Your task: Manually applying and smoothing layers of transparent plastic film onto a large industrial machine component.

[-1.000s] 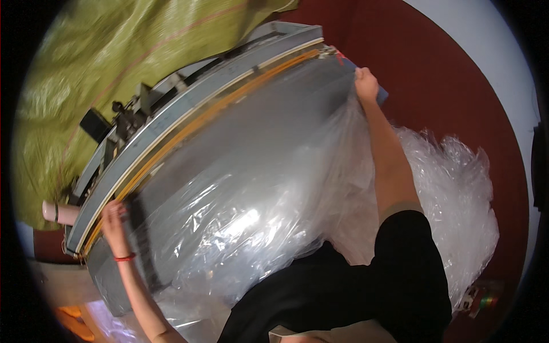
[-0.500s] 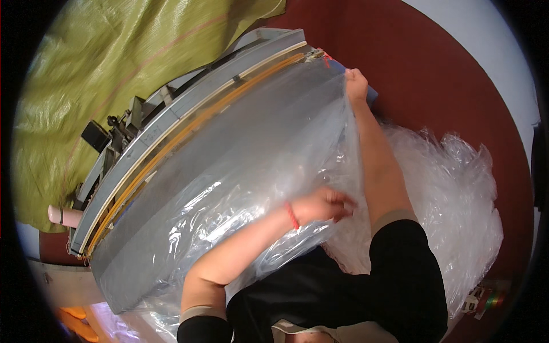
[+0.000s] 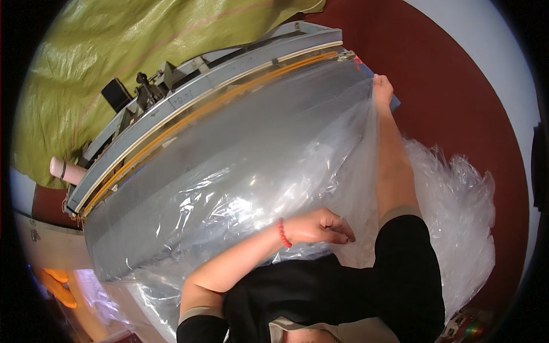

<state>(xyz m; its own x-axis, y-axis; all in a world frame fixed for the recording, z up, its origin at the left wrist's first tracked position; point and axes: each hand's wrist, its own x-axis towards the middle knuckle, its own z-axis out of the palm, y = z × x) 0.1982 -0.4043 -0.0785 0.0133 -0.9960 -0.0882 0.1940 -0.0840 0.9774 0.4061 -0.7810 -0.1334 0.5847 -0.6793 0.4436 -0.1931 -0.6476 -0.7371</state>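
A large sheet of clear plastic film (image 3: 246,171) spreads over a grey work surface and down toward my body. At the far right corner, my right hand (image 3: 384,90) is closed on the film's edge, with the arm stretched out and the film pulled taut into folds below it. My left hand (image 3: 320,227), a red beaded bracelet (image 3: 283,234) at its wrist, is nearer my body. Its fingers are curled together in a pinch at the film; the fingertips partly hide what they hold. Beyond the film runs a long grey metal bar (image 3: 189,96) with an orange strip (image 3: 229,94) along it.
A heap of crumpled clear film (image 3: 454,211) lies on the dark red floor (image 3: 452,103) at right. Behind the bar are a yellow-green tarp (image 3: 171,28), a black block-shaped part (image 3: 116,94) and a pink bottle (image 3: 67,170). An orange object (image 3: 59,287) is at lower left.
The view has turned, so the bar and film sit further right and flatter. My left hand's fingers, blurred and apart before, are now drawn together. My right hand keeps its hold at the corner.
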